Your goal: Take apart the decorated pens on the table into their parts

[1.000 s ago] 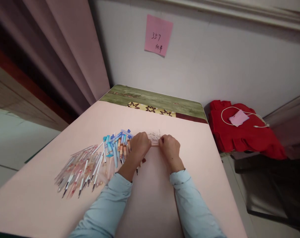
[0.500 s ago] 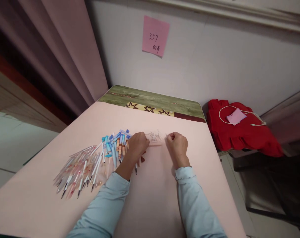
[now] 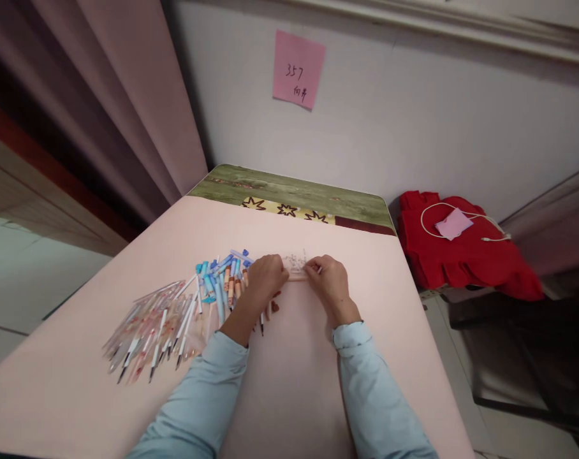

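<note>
My left hand (image 3: 266, 278) is closed around one end of a pale pink pen barrel (image 3: 298, 276) held level just above the pink tabletop (image 3: 289, 382). Pinched at the barrel's other end, my right hand (image 3: 328, 280) has a thin small part in its fingers that I cannot make out. Behind the barrel lies a small heap of tiny clear springs (image 3: 296, 261). Blue and orange pen parts (image 3: 225, 280) are piled left of my left hand. Further left lie several white refills and clear barrels (image 3: 158, 322).
The table's far end shows a green patterned strip (image 3: 294, 194) against the wall. A pink sticky note (image 3: 298, 69) hangs on the wall. Right of the table, a red cloth (image 3: 461, 255) carries a white cable and a pink paper. Curtains hang at the left.
My right hand drew away to the right of the barrel half a second ago and has now come back to its end. My left hand has stayed in place.
</note>
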The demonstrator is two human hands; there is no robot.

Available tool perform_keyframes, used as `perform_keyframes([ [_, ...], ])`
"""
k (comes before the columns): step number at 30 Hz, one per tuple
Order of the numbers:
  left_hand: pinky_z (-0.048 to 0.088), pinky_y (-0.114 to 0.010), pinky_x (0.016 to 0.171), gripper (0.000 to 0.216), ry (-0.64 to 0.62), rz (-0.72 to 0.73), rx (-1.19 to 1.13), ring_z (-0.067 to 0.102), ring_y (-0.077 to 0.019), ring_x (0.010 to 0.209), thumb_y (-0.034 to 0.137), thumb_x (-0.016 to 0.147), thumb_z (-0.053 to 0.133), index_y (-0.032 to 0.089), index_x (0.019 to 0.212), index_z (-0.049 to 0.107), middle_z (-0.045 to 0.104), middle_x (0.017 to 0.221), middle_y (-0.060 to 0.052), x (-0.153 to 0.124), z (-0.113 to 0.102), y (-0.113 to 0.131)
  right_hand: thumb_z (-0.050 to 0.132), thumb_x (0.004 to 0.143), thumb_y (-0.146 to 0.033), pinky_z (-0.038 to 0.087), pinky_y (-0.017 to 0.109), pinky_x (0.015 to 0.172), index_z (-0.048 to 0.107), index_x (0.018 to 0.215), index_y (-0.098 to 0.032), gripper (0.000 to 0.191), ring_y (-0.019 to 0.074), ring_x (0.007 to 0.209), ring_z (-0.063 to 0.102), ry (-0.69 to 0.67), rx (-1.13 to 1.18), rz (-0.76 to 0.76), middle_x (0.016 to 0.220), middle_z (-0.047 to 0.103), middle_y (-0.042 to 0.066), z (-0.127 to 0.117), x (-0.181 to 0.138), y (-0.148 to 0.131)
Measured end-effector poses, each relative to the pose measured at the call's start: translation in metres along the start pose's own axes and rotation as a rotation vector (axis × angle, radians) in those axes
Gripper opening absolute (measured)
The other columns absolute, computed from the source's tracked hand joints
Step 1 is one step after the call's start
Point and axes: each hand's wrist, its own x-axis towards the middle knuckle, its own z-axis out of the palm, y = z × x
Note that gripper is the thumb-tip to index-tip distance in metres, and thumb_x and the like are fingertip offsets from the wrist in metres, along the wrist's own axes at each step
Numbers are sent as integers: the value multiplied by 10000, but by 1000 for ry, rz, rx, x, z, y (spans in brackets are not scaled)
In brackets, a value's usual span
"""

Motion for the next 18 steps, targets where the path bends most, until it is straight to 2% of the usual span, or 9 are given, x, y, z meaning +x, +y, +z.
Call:
perform_keyframes([
  [3,469,-319,733,200,20,-6,-19,685,-253,869,227,795,525,187,840,716,732,867,-105,2,1,-3,647,860,-257,404,224,702,764,869,-264,117,133,801,621,-76,-45,-49,892,696,6,5,-1,-9],
  [7,468,-320,726,202,43,-26,-38,681,-249,874,237,794,532,197,856,720,737,892,-98,4,-1,-7,665,859,-276,404,236,697,771,869,-262,107,146,824,629,-97,-104,-3,909,711,16,6,1,-14],
  [12,465,-314,731,205,70,-88,-63,676,-237,881,235,786,537,207,861,725,747,914,-87,5,-5,-10,695,832,-330,392,243,650,778,811,-260,111,158,766,636,-143,-95,88,805,736,10,4,9,-15],
  [18,440,-290,654,165,40,-130,-181,670,-213,778,269,746,567,216,791,717,746,809,-59,4,-12,-4,702,811,-326,382,237,624,779,761,-253,117,149,706,634,-198,-80,55,746,740,9,-4,12,-17],
])
